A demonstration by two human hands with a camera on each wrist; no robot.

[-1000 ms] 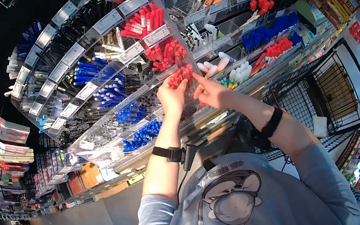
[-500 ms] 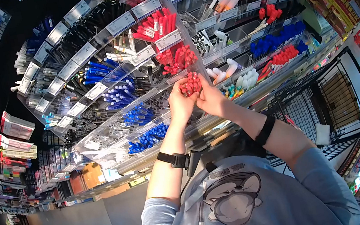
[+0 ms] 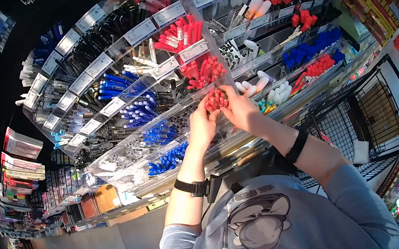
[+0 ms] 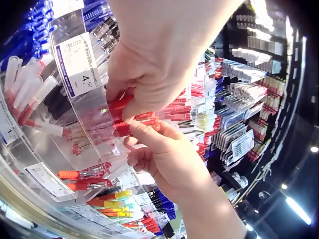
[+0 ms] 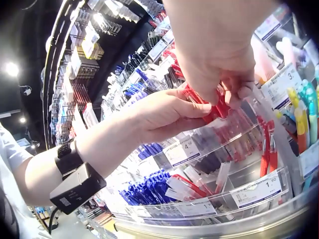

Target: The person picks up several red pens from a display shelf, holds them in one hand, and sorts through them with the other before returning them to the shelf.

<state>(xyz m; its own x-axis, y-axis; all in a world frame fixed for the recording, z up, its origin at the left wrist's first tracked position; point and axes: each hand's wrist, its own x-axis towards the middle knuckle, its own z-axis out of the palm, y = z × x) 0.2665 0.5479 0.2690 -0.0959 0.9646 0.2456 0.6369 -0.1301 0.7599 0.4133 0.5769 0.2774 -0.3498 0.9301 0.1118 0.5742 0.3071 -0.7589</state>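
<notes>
A tight bundle of red pens (image 3: 216,100) stands between my two hands at the front of the pen rack, caps facing up. My left hand (image 3: 203,124) grips it from the left, thumb toward the middle. From the other side my right hand (image 3: 245,112) holds it, with its thumb close to the left one. In the left wrist view the red pens (image 4: 122,130) show between the hands, above a clear compartment. The right wrist view has the left thumb lying across the red pens (image 5: 219,110); their lower ends are partly hidden by the rack's clear wall.
Blue pens (image 3: 167,159) fill compartments to the left. White-capped markers (image 3: 278,93) sit to the right. Price labels (image 5: 256,189) line the clear plastic edges. A black wire shopping cart (image 3: 335,124) stands at the right, beside the rack.
My right hand, its index finger extended a second ago, has closed in around the red pens beside the left hand. The head view has shifted slightly, so the rack appears lower and farther right.
</notes>
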